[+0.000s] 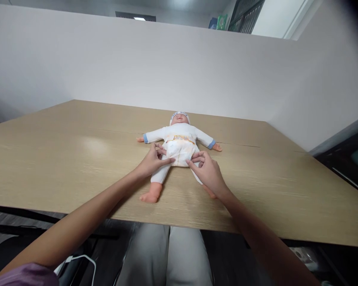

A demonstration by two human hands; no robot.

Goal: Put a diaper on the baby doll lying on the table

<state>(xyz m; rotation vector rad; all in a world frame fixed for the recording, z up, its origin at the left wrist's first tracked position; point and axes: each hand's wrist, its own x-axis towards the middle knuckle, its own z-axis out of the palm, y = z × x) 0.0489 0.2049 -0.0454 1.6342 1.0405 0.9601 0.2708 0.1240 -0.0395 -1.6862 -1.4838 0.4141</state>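
- A plastic baby doll in a white, blue-cuffed suit [179,135] is lying face-up on the pale wooden table [77,159], feet pointing toward me.
- My left hand [152,161] is pinching the white yellow-printed diaper [180,153] at the doll's hip.
- My right hand [209,171] is touching the diaper's opposite side; I cannot tell whether it is gripping.
- The hands are sitting apart, one on each side of the doll's waist.

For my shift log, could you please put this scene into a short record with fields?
Doll: on its back on the table, head away from the person
Diaper: on the doll's hips
Left hand: fingers on the diaper's side
Right hand: fingers on the diaper's other side
Backdrop: white wall
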